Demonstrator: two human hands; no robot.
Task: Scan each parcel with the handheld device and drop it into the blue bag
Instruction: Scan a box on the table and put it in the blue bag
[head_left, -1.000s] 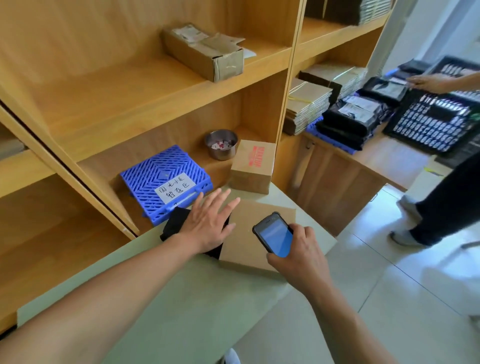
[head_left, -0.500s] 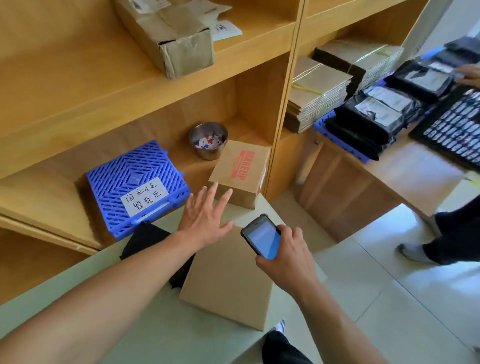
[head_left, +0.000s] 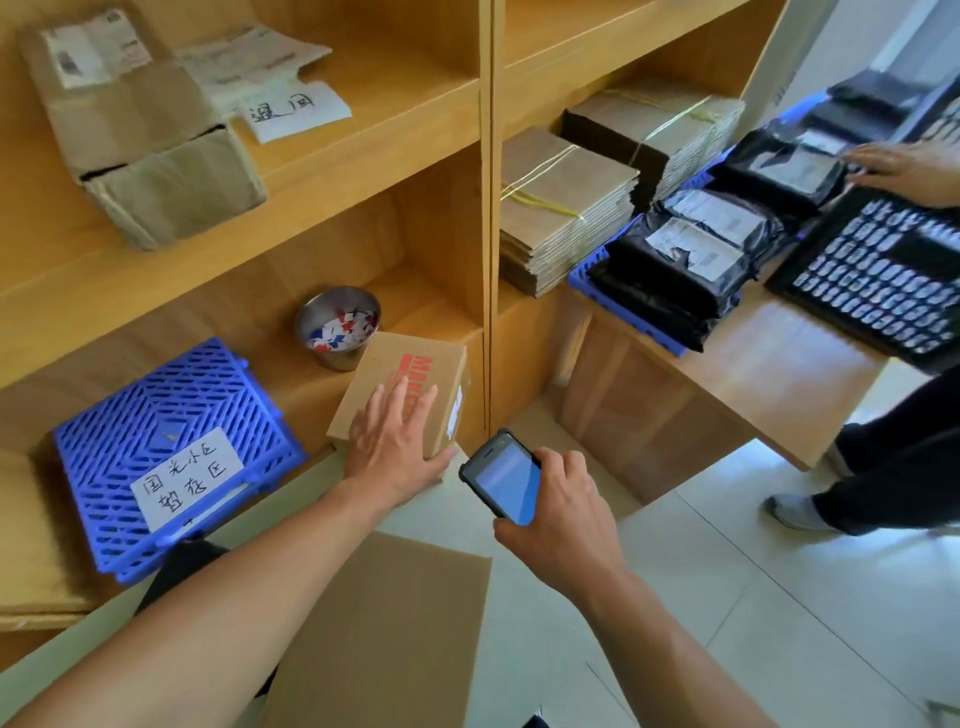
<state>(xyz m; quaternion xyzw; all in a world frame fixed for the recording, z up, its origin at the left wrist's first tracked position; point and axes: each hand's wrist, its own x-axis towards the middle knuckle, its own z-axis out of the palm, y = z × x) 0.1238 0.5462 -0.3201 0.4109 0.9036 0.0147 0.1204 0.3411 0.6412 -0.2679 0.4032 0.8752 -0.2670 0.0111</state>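
My left hand (head_left: 395, 441) lies flat on top of the small box (head_left: 387, 364). The fingers are straight and spread over its red print, and the thumb stretches along the near right corner. Nothing has closed round it yet, so this is a touch and not a hold.

The small box sits just below the middle of the frame, at the foot of the shelving, in front of the metal cup (head_left: 337, 325) and to the right of the blue crate (head_left: 166, 457). I cannot tell whether it rests on the shelf board or on the pale table (head_left: 457, 519).

My right hand (head_left: 561, 514) is wrapped round the lower end of the scanner (head_left: 501, 480). Its blue screen faces up at me, and its top end is near the box's corner but not touching it.

I judge this to be the start of a round: I am reaching for the next parcel, with the scan and the drop both ahead. A pale label shows on the right side face of the small box, turned away from the scanner.

The next move, as I read it, is to curl my fingers over the far edge and draw the box out. Then I tip it so the label meets the head of the scanner, and I keep the right hand level so the beam lands squarely.

A flat parcel (head_left: 384, 634) lies in the lower middle of the frame, partly under my left forearm. A black parcel (head_left: 171, 569) peeks out at the lower left. The blue bag is not in view, so the drop will mean turning away from the shelving.
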